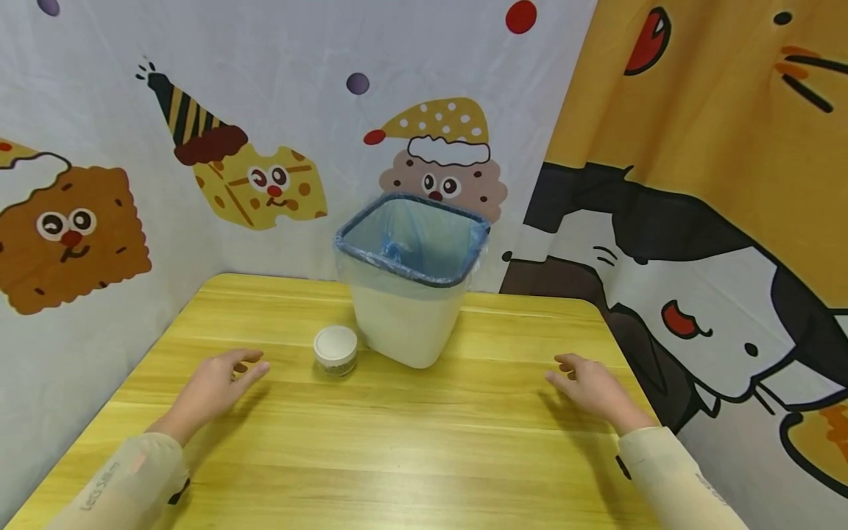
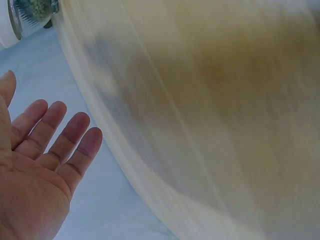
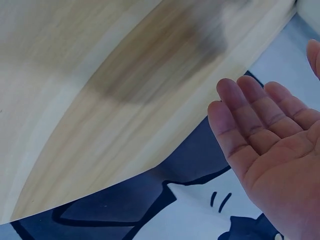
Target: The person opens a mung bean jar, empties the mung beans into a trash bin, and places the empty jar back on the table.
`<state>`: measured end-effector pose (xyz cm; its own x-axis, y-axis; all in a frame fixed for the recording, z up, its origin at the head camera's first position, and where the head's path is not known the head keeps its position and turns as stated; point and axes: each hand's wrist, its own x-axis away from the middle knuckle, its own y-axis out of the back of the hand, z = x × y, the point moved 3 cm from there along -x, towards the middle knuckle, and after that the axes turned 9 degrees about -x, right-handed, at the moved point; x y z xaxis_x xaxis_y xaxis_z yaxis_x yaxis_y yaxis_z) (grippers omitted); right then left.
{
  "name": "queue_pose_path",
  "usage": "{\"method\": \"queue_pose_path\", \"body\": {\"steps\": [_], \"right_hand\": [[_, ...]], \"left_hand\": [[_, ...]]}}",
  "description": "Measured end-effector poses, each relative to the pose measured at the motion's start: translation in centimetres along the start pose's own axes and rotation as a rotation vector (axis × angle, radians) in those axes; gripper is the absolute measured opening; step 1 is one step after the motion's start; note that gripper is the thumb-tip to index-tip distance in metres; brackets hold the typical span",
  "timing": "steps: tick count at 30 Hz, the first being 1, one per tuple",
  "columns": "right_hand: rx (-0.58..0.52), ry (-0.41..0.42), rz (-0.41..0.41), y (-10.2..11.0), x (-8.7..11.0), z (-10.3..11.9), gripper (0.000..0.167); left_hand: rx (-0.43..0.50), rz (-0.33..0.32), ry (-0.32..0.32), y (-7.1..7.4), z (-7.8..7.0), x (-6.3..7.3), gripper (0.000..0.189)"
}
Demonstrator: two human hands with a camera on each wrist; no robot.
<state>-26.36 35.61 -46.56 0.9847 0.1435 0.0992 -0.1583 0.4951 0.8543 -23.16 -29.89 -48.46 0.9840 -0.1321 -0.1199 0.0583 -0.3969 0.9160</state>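
On the yellow wood-grain table stands a whitish trash bin (image 1: pixel 407 324), lined with a thin blue bag (image 1: pixel 424 243) folded over its dark rim. Just left of the bin is a small round jar (image 1: pixel 335 350) with a white lid; in the left wrist view part of the jar (image 2: pixel 35 12) shows greenish contents. My left hand (image 1: pixel 215 383) hovers above the table left of the jar, fingers loosely extended, holding nothing. Well to the right of the bin, my right hand (image 1: pixel 592 386) is likewise raised with relaxed fingers and touches nothing.
The table (image 1: pixel 397 456) has its back edge near a white cloth backdrop (image 1: pixel 278 44) with cartoon food prints. A yellow cartoon curtain (image 1: pixel 715 125) hangs along the right side. Both forearms wear pale sleeves (image 1: pixel 126 478).
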Motion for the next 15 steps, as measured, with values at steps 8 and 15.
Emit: {"method": "queue_pose_path", "body": {"steps": [8,15], "right_hand": [[-0.012,0.041,-0.003,-0.9,0.6,1.6,0.065],[-0.035,0.088,0.020,-2.2,1.4,3.2,0.063]], "left_hand": [[0.033,0.000,-0.023,-0.8,-0.6,0.2,0.058],[0.041,-0.008,-0.044,-1.7,-2.0,-0.3,0.063]]}}
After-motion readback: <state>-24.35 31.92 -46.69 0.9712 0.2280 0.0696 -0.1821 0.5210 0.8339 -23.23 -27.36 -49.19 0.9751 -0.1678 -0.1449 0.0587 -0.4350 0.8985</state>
